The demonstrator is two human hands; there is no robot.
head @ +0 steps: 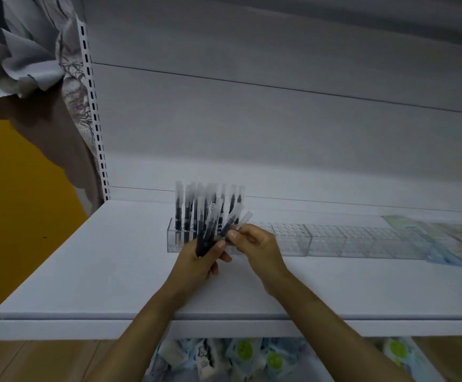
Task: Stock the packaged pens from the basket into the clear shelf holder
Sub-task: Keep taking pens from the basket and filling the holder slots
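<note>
A clear shelf holder (323,239) with rows of round holes runs along the white shelf (114,271). Several packaged dark pens (187,205) stand upright in its left end. My left hand (196,264) grips a fanned bundle of packaged pens (207,235) just in front of the holder. My right hand (254,246) pinches one packaged pen (242,221) at the right side of that bundle, its clear tip slanting up to the right. The basket is not in view.
Flat packets (461,238) lie at the shelf's right end, beside the holder. Below the shelf's front edge sit white and blue packets (241,357) with green dots. A slotted upright (95,111) and draped cloth (39,51) stand at the left.
</note>
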